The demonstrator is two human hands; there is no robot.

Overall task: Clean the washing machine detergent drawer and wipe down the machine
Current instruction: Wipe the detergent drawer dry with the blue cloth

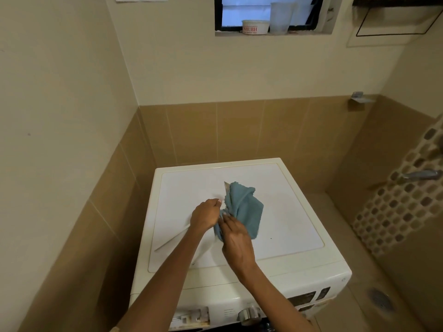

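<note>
Both hands are holding a blue cloth [247, 207] just above the white top of the washing machine [292, 212]. The left hand [205, 215] is curling its fingers tight and pinching the cloth's left edge, while the right hand [236, 240] is gripping the bunched lower part with bent fingers. The cloth is hanging crumpled, one corner sticking upward. The detergent drawer [191, 316] is sitting at the front panel's left end, near a silver dial [249, 313]; whether it is fully pushed in is unclear. A white tub [255, 26] and a clear cup [281, 17] are standing on the window sill.
</note>
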